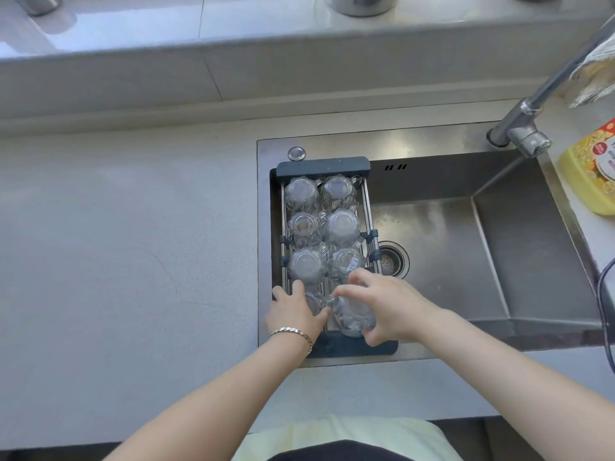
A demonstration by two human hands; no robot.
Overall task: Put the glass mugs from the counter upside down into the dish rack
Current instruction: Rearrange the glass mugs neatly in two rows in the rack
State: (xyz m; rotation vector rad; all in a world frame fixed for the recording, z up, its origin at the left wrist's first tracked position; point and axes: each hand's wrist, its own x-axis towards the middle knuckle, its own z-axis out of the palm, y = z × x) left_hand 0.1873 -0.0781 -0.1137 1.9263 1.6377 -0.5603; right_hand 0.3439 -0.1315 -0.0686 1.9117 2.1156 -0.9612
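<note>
A dark-framed dish rack [323, 165] spans the left end of the steel sink. Several clear glass mugs [342, 225] stand upside down in it, in two columns. At the rack's near end my left hand [294, 313] grips a glass mug [314, 302] in the left column. Beside it my right hand [387, 306] wraps around another glass mug [352, 316] in the right column, base facing up. The two held mugs touch or nearly touch at a handle between my hands.
The grey counter [126, 254] stretches left of the sink. The sink basin [442, 261] with its drain [392, 259] lies right of the rack. A faucet [529, 128] reaches over from the back right, near a yellow bottle [589, 168]. Metal pots stand on the rear ledge.
</note>
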